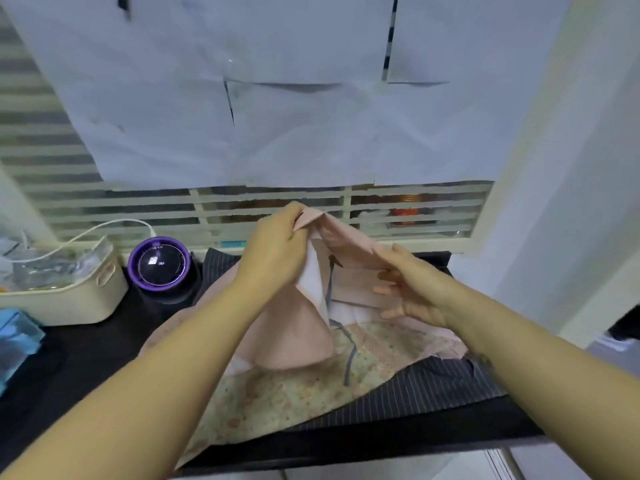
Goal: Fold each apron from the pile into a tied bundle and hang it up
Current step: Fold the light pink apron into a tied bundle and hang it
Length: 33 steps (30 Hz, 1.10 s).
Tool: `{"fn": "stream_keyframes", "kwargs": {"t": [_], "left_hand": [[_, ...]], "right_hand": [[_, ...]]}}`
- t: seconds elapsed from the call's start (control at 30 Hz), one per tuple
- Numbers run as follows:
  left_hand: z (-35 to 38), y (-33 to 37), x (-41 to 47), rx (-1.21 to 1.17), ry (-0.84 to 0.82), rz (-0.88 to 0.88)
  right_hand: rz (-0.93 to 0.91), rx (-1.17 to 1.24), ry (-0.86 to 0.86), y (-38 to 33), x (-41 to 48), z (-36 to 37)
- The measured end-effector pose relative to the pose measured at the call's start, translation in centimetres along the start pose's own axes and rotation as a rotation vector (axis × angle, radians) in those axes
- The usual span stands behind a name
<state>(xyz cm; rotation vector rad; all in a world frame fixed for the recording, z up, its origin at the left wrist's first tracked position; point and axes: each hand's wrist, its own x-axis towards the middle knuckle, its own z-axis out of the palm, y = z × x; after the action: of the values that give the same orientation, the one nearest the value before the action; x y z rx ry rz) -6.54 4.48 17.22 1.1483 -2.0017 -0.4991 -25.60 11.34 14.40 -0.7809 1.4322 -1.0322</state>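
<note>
A pale pink apron [298, 327] is lifted off the pile in the middle of the black counter. My left hand [277, 247] grips its top corner and holds it up near the window grille. My right hand [412, 285] has its fingers spread against the apron's right side, thumb on top of the cloth. A grey strap [348, 355] dangles from the apron. Under it lie a floral apron [287, 393] and a dark pinstriped apron [426, 389], both spread flat.
A purple-rimmed round appliance [159, 268] stands left of the pile, beside a cream basket [69, 292] with a white cable. A blue box [17, 337] sits at the far left. The counter's front edge [346, 455] runs below; white sheets cover the window behind.
</note>
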Motion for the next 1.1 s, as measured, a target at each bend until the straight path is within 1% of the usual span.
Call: {"fn": "stream_keyframes", "kwargs": {"t": [0.03, 0.1, 0.17, 0.2, 0.23, 0.27, 0.33, 0.37, 0.4, 0.43, 0.47, 0.53, 0.57, 0.6, 0.63, 0.7, 0.73, 0.77, 0.8, 0.9, 0.97, 1.03, 1.1], "left_hand": [[-0.6, 0.9, 0.1, -0.004, -0.018, 0.035], [-1.1, 2.4, -0.6, 0.011, -0.127, 0.107], [-0.7, 4.0, -1.9, 0.043, -0.281, 0.221], [-0.2, 4.7, -2.6, 0.050, -0.366, 0.284], [0.1, 5.6, -3.2, 0.052, -0.468, 0.343], [0.6, 6.3, -3.8, 0.037, -0.595, 0.366], [1.2, 6.9, -4.3, -0.026, -0.876, 0.285], [0.8, 7.1, -3.8, -0.080, -0.943, 0.227], [0.0, 7.3, -3.2, -0.151, -0.937, 0.193], [-0.9, 7.5, -2.5, -0.231, -0.857, 0.169], [-1.9, 7.6, -1.5, -0.330, -0.712, 0.143], [-3.7, 7.0, 0.9, -0.493, -0.316, 0.080], [-4.4, 6.4, 2.1, -0.500, -0.170, 0.068], [-4.8, 5.8, 3.1, -0.444, -0.122, 0.066], [-4.7, 4.9, 3.6, -0.364, -0.180, 0.046], [-3.8, 3.8, 4.2, -0.275, -0.449, -0.047], [-3.2, 4.1, 4.4, -0.279, -0.546, -0.073], [-2.5, 4.6, 4.3, -0.314, -0.593, -0.072], [-2.0, 5.6, 4.4, -0.364, -0.591, -0.057], [-1.5, 9.2, 6.1, -0.499, -0.481, 0.030], [-1.6, 11.2, 7.8, -0.551, -0.476, 0.101], [-1.6, 12.9, 9.0, -0.521, -0.517, 0.190], [-1.8, 14.4, 9.3, -0.405, -0.509, 0.226]], "right_hand": [[0.008, 0.131, 0.015, -0.8, 0.3, -0.4], [-0.035, 0.321, 0.096, -2.6, 1.2, -1.2], [-0.122, 0.421, 0.166, -5.5, 1.6, -1.6], [-0.166, 0.407, 0.185, -6.8, 1.6, -1.7], [-0.217, 0.341, 0.198, -8.3, 1.5, -1.8], [-0.273, 0.232, 0.193, -9.5, 1.3, -1.8], [-0.385, -0.026, 0.136, -11.3, 0.6, -1.7], [-0.412, -0.160, 0.081, -12.2, -0.1, -1.7], [-0.428, -0.298, 0.016, -12.9, -0.8, -1.8], [-0.441, -0.428, -0.032, -13.6, -1.7, -1.9], [-0.472, -0.562, -0.047, -14.4, -2.4, -2.1], [-0.569, -0.750, -0.045, -15.8, -4.0, -2.4], [-0.616, -0.815, -0.047, -16.4, -4.8, -2.5], [-0.653, -0.875, -0.052, -17.0, -5.5, -2.4], [-0.685, -0.918, -0.066, -17.4, -6.0, -2.3], [-0.740, -1.004, -0.080, -18.4, -7.6, -2.0], [-0.769, -1.041, -0.079, -19.1, -8.6, -1.9], [-0.801, -1.070, -0.080, -19.6, -9.2, -1.8], [-0.826, -1.090, -0.076, -20.1, -9.8, -1.8], [-0.880, -1.135, -0.039, -21.2, -11.5, -1.8], [-0.910, -1.135, -0.018, -21.7, -12.5, -1.7], [-0.948, -1.115, -0.007, -22.2, -13.6, -1.8], [-0.993, -1.087, 0.033, -22.9, -14.8, -2.2]]}}
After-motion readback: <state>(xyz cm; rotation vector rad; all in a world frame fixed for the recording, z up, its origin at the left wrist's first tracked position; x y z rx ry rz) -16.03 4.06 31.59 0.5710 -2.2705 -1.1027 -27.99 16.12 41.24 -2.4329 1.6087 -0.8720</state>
